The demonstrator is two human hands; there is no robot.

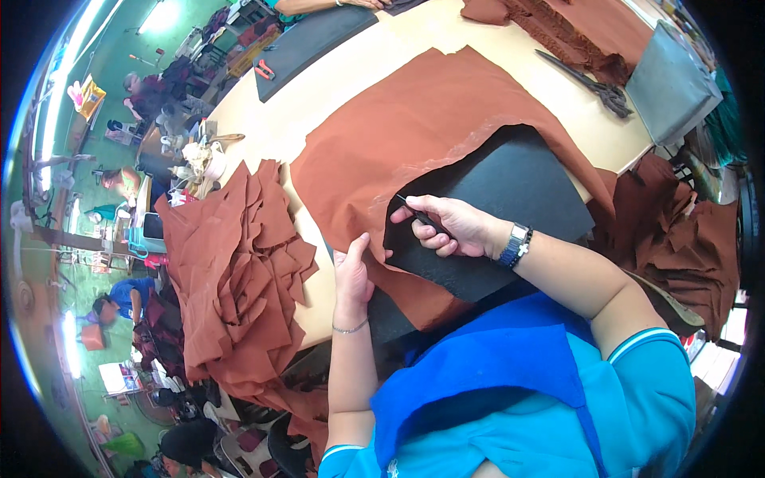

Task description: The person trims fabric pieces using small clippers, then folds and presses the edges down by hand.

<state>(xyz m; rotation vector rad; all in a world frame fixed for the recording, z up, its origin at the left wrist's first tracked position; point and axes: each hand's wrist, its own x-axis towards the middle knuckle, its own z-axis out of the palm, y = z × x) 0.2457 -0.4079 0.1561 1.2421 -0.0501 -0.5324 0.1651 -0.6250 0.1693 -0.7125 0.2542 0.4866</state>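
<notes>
A large sheet of reddish-brown leather (406,111) lies partly over a black cutting board (502,191), and a curved opening in the sheet exposes the board. My left hand (353,275) grips the sheet's near-left part, thumb on top, with most fingers hidden. In my right hand (450,225) is a black-handled knife (434,224), closed in the fingers. Its thin metal tip points up and left, close to the opening's edge. Whether the tip touches the leather, I cannot tell.
Stacked brown leather pieces (239,279) sit at the left; more leather (677,239) is heaped at the right. Large dark scissors (594,86) and a grey block (669,84) are at the far right. Red-handled pliers (264,70) rest on another black board (315,48), near another person's arm (311,5).
</notes>
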